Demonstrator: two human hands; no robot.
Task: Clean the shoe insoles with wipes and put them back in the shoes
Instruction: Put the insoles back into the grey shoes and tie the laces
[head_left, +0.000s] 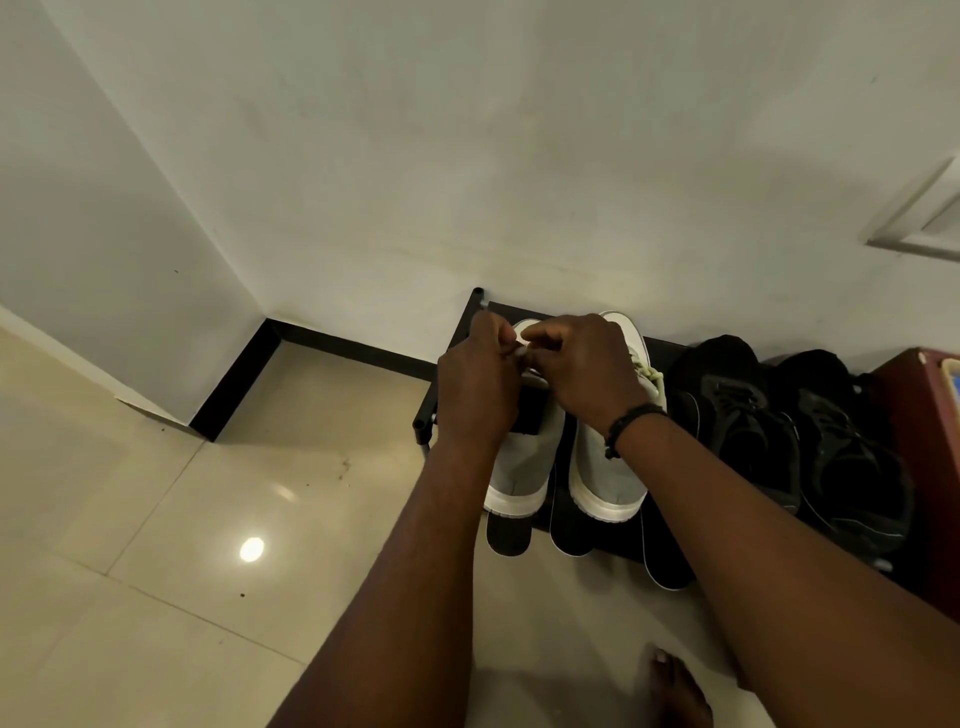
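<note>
Both hands (524, 374) pinch a white wipe (521, 349) above the left shoe (524, 467).

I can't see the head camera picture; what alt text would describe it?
Two hands, left hand and right hand, pinch something small and pale together above a pair of grey sneakers on a low black shoe rack. Dark insoles jut out under the sneakers, with black shoes alongside.

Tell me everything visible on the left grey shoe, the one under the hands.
The left grey shoe looks like grey fabric with a thick white sole and toe cap. It sits upright on the black rack, toe toward the camera, beside its twin. A black object rests on its opening. A dark insole protrudes beneath its toe. Both hands cover its heel end; contact is unclear.
</note>
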